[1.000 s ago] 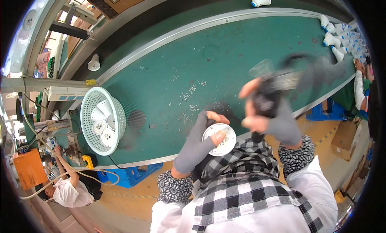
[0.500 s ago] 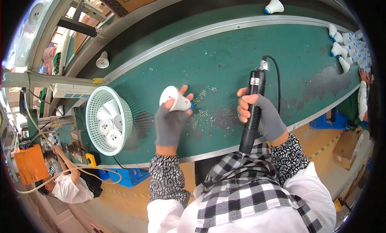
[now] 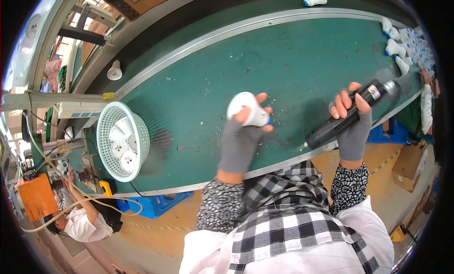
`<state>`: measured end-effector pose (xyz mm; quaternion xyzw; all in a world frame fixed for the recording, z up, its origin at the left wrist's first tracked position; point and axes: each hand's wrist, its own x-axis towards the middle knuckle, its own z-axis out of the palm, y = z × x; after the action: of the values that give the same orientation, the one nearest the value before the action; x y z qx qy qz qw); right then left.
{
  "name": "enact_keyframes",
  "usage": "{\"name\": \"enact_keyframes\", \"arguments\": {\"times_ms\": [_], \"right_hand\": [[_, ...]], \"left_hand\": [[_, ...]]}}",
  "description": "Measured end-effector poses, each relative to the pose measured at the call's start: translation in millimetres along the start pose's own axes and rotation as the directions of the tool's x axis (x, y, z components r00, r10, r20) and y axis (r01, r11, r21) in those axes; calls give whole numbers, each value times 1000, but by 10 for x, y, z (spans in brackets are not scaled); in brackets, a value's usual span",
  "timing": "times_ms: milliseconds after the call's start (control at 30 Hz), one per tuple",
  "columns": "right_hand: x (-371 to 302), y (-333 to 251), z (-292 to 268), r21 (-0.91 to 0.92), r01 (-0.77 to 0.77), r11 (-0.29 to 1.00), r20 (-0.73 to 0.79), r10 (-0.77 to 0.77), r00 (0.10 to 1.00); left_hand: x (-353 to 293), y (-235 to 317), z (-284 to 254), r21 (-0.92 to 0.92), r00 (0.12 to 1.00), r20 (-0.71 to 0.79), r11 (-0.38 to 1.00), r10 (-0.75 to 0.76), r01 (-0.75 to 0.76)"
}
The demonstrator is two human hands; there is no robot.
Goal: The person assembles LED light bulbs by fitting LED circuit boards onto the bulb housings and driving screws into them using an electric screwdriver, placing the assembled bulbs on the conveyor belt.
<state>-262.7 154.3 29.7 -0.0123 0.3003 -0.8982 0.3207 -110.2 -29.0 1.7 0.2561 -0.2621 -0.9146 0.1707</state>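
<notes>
My left hand [image 3: 237, 144], in a grey fingerless glove, is closed around a white light bulb housing [image 3: 243, 103] with a blue end. The housing lies tilted above the green bench, its blue end toward the right. My right hand [image 3: 353, 132], gloved the same way, grips a black electric screwdriver [image 3: 335, 126]. The screwdriver slants, its thin tip pointing low and left near the bench's front edge, its cord end up and right. Small pale bits, probably screws [image 3: 201, 120], are scattered on the bench left of my left hand.
A pale green basket [image 3: 145, 144] holding several white housings stands on the left. Many blue-ended housings [image 3: 396, 48] cluster at the far right, where another person's hand [image 3: 425, 76] shows. A person in white [image 3: 85, 222] works lower left. Single housings [image 3: 114, 71] lie beyond the metal rail [image 3: 198, 44].
My left hand has moved right with the housing. My right hand has moved right, and the screwdriver has swung from nearly upright to a slant with its tip at lower left.
</notes>
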Motion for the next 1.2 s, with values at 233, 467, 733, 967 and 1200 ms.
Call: {"name": "enact_keyframes", "arguments": {"times_ms": [233,467,733,967,1200], "right_hand": [[-136,286,-12,-444,589,676,198,-567,800],[-65,306,6,-468,509,723,142,-507,850],[-64,268,205,-299,575,762,132,-564,815],[115,380,194,-348,605,717,112,-608,786],[179,404,145,-440,575,690,69,-613,787]], "left_hand": [[-174,219,-454,-202,980,191,975,-58,97],[-227,49,-464,-652,916,400,690,-42,316],[-469,215,-152,391,999,-45,920,16,3],[-603,66,-41,416,979,-187,896,-83,156],[-621,12,-7,506,973,-211,842,-90,187]]}}
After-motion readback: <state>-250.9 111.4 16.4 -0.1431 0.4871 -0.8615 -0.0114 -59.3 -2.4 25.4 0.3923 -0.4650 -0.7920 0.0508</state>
